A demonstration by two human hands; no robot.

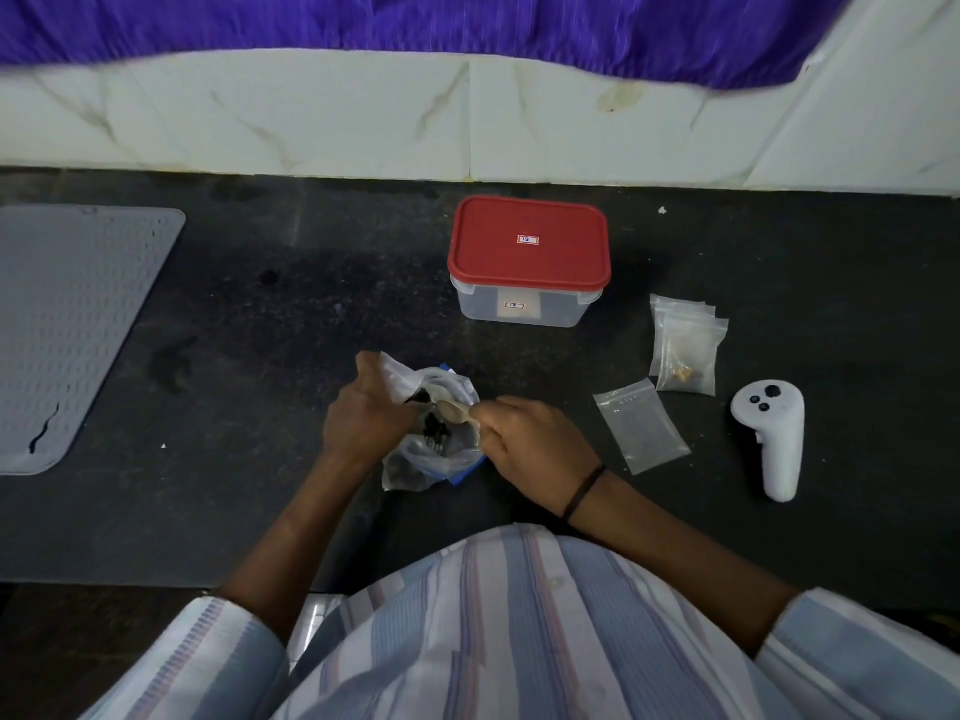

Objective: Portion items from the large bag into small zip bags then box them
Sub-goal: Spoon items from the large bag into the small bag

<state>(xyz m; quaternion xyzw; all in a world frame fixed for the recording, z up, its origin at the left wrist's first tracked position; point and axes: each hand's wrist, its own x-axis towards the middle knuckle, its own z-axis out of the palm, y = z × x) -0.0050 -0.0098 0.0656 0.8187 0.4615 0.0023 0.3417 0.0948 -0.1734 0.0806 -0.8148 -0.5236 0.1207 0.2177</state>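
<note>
My left hand (363, 415) grips the large bag's (441, 459) rim open on the counter (260, 330); right hand (524, 439) pinches a spoon (454, 410) over it. Small zip bags (683, 350) lie right, beside the lidded box (527, 262).

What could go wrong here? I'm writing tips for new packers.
The left hand grips only one edge of the crumpled clear plastic large bag, so its mouth may sag and spill the small dark items. The right hand pinches the small metal spoon near its end; a full scoop might tip.
</note>
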